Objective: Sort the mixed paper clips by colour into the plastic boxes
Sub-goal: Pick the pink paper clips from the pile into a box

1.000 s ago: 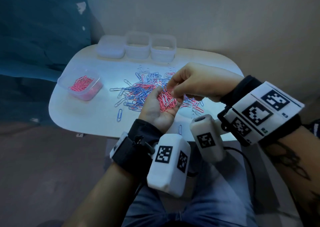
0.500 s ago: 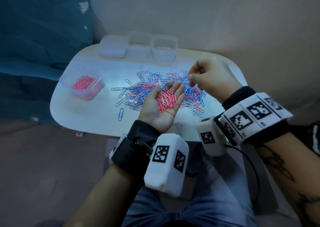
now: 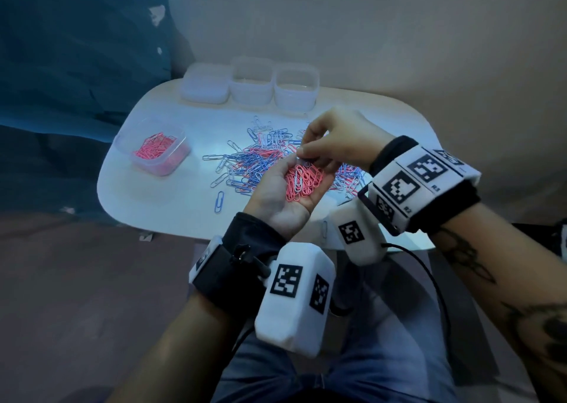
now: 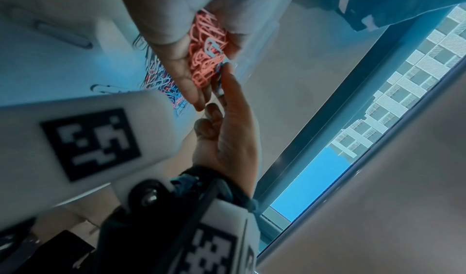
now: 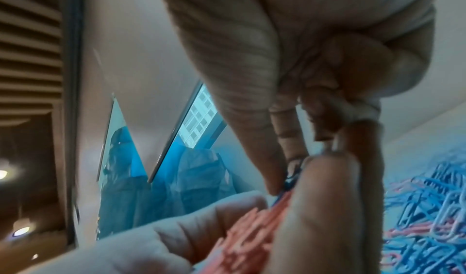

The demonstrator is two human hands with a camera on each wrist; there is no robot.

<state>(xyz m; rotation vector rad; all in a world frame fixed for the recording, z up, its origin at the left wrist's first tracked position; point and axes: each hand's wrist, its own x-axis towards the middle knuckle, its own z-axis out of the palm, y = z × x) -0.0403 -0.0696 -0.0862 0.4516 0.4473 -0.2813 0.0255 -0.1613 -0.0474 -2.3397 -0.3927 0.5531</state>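
My left hand is held palm up over the table's front, cupping a heap of pink paper clips with one pale clip lying on top. My right hand reaches over the left fingertips, with thumb and forefinger pinching a blue clip at the edge of the heap. In the left wrist view the pink clips fill the palm. The mixed pile of blue, pink and pale clips lies on the table behind both hands. A clear box at the left holds pink clips.
Three clear plastic boxes stand in a row at the white table's far edge, apparently empty. A single blue clip lies apart near the front left. My knees are under the table's near edge.
Half a second ago my right hand was out over the right side of the pile; it has come back to the left palm. A pale clip now lies on the pink heap.
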